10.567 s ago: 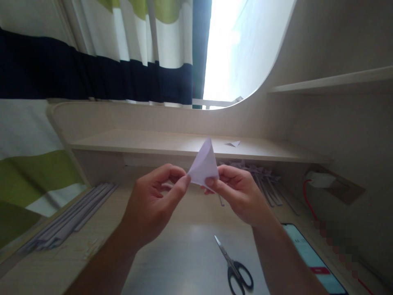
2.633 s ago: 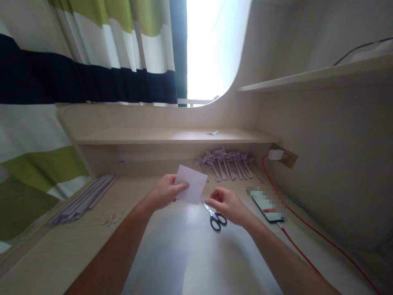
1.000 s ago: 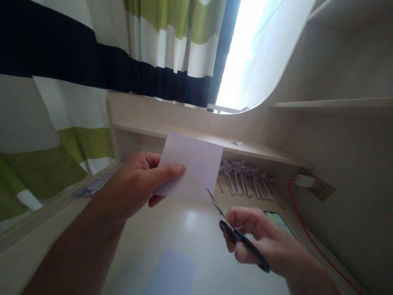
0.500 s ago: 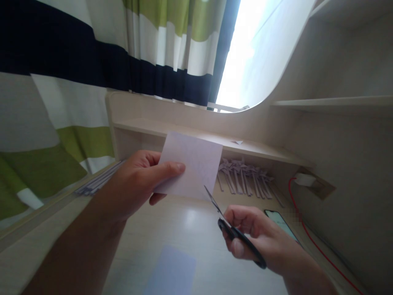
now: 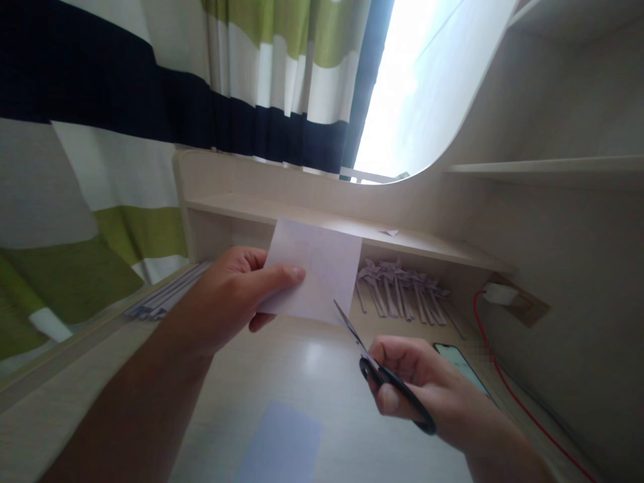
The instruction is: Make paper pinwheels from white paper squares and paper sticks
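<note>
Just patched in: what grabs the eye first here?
The white paper at centre, pinched by the left hand, with the scissors in the right hand at its lower edge. Behind it, paper pinwheels lie under the shelf; a striped curtain fills the upper left.

Two bare forearms and hands of one person, seen from the head camera.

The left hand (image 5: 236,295) and right hand (image 5: 427,386) carry no gloves, rings, watch or bands; both forearms are uncovered up to the picture's lower edge, with no sleeve showing. Fingernails are short and unpainted. The left forearm appears broad, being close to the lens.
</note>
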`<state>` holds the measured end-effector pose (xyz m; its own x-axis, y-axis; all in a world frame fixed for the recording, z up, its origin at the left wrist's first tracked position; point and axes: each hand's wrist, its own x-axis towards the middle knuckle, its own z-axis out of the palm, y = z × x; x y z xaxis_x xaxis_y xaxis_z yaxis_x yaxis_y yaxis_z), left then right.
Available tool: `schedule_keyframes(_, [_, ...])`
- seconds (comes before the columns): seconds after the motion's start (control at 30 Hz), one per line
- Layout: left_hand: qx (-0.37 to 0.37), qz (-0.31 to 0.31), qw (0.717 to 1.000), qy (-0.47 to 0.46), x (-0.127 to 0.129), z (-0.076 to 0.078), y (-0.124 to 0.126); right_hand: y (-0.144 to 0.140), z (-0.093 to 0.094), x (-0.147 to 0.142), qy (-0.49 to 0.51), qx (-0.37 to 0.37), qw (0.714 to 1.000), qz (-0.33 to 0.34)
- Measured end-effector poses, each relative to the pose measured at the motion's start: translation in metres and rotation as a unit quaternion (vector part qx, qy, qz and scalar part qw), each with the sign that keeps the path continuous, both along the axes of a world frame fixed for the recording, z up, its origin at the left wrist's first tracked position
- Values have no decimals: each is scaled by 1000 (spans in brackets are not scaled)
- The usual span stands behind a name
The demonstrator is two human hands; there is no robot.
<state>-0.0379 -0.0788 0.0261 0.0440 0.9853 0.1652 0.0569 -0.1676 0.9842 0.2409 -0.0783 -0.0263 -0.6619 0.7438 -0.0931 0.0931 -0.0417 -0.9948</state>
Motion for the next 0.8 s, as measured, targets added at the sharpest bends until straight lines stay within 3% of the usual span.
schedule_keyframes(0.53, [1, 9, 999, 43, -1, 0, 0, 0, -2, -1, -30, 24, 998, -51])
schedule_keyframes(0.8, [-6, -3, 999, 51, 8, -2, 2, 0, 1, -5, -14, 17, 999, -41])
